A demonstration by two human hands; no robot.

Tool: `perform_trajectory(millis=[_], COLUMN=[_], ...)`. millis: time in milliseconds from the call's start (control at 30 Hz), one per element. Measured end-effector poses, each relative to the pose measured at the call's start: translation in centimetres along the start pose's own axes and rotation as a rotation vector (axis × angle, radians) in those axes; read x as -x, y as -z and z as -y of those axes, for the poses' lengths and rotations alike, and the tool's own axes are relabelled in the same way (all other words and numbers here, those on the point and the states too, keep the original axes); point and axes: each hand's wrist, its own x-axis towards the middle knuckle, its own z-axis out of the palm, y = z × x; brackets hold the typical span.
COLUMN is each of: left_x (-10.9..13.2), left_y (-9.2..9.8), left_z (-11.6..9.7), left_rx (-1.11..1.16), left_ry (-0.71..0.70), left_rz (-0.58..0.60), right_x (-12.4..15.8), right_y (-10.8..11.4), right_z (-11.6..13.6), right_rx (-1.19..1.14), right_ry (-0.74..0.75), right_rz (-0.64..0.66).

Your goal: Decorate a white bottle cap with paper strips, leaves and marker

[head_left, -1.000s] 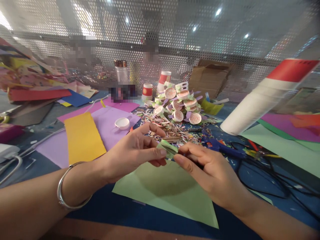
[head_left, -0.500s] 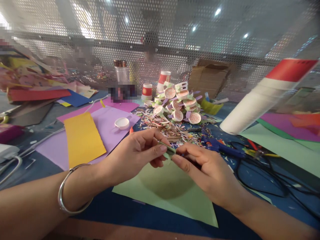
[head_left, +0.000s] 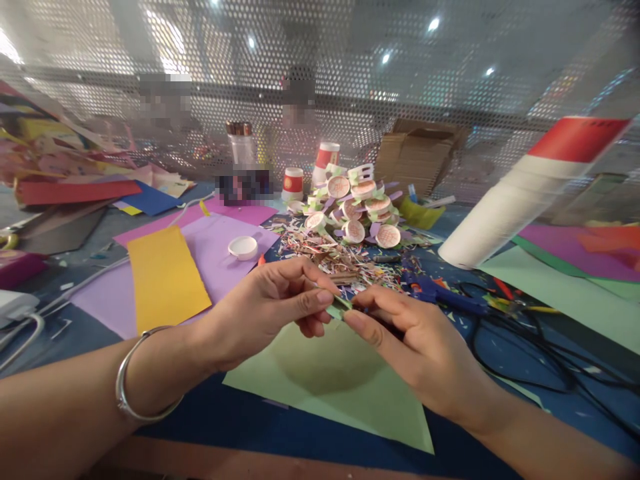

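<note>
A small piece of green paper (head_left: 340,306) is pinched between my two hands at the middle of the view. My left hand (head_left: 287,300), with a silver bangle on its wrist, grips the piece's left end between thumb and forefinger. Thumb and curled fingers of my right hand (head_left: 400,327) close on its right end; a dark object partly shows inside that palm, too hidden to name. Under both hands lies a light green sheet of paper (head_left: 350,400) on the blue table. Left of them a yellow paper rectangle (head_left: 167,280) rests on a purple sheet (head_left: 105,303).
Behind my hands are paper scraps (head_left: 320,250) and a heap of cut cup pieces (head_left: 355,207). A tilted stack of paper cups (head_left: 505,207) stands right, near a blue glue gun (head_left: 447,293) and black cable (head_left: 525,360). A white cup bottom (head_left: 243,248) sits left.
My left thumb and forefinger have shifted slightly right along the green paper piece. My right hand keeps nearly the same position, and the view has moved very little.
</note>
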Motion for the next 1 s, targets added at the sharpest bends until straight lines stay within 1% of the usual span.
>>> perform_trajectory(millis=[133, 433, 667, 867, 1000], left_x=[0.02, -0.01, 0.02, 0.16, 0.13], left_y=[0.2, 0.32, 0.45, 0.14, -0.11], left_z=[-0.15, -0.32, -0.55, -0.46, -0.44], left_rx=[0.003, 0.052, 0.041, 0.059, 0.07], left_ry=[0.025, 0.031, 0.104, 0.088, 0.081], left_rz=[0.009, 0.007, 0.022, 0.005, -0.005], right_x=[-0.02, -0.21, -0.23, -0.2, -0.1], right_y=[-0.03, 0.01, -0.18, -0.15, -0.06], right_z=[0.06, -0.14, -0.42, -0.28, -0.34], right_rx=[-0.006, -0.036, -0.034, 0.019, 0.013], right_ry=[-0.014, -0.011, -0.003, 0.024, 0.023], right_rz=[0.014, 0.029, 0.061, 0.033, 0.028])
